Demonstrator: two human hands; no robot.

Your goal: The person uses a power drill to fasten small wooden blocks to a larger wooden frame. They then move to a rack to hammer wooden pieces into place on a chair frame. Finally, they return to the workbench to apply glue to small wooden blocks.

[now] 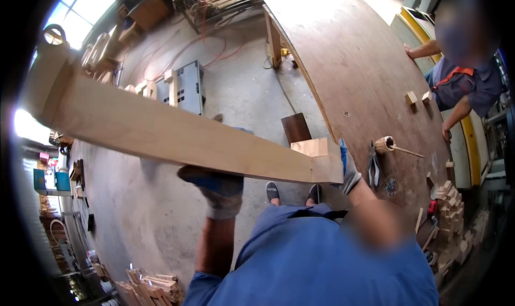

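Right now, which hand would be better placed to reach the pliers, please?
Probably the right hand: it holds one end of the beam beside the table, near the pliers; the left hand supports it farther away.

the long wooden beam (177, 134) partly hides the fingers of the left hand (215, 190) and right hand (351, 172), while beyond the right fingers a co-worker's head (465, 24) is blurred and, nearer them, bluish bits (390, 186) are too small to tell.

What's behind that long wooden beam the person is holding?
Beyond the wooden beam are a grey slotted box, a dark brown board and concrete floor. The beam covers whatever lies directly behind it, including part of the gloved left hand.
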